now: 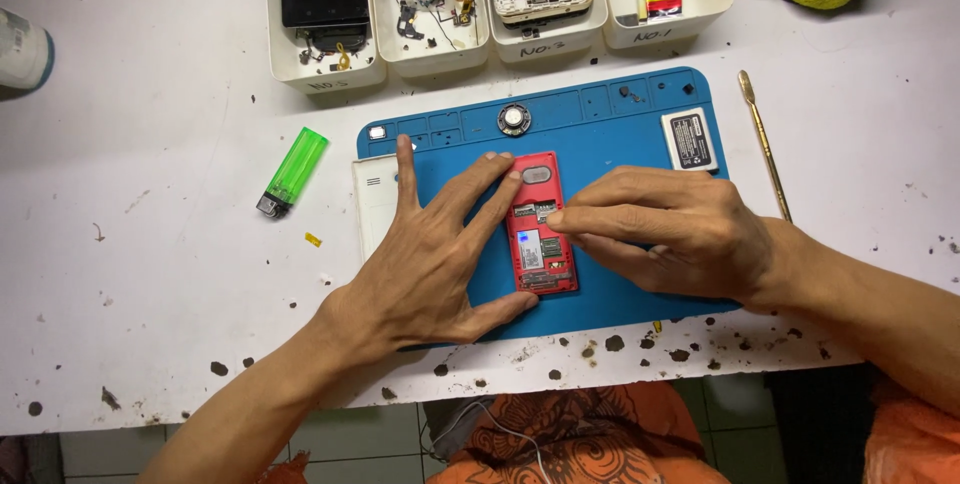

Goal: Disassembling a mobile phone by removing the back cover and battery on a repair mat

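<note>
A red phone [540,244] with its back cover off lies face down on a blue work mat [600,129], its circuit board and slots showing. My left hand [435,249] rests flat on the mat with its fingers spread, fingertips pressing the phone's left edge and top corner. My right hand [665,229] lies to the phone's right, its fingertips pinched together over the card slot area near the phone's middle. Whether something small sits between those fingertips cannot be told.
A white back cover [375,202] lies partly under my left hand. A phone battery [689,140] and round speaker [513,120] sit on the mat. A green lighter [294,172] lies left, a metal pry tool [765,144] right. Several white parts bins [325,74] line the back edge.
</note>
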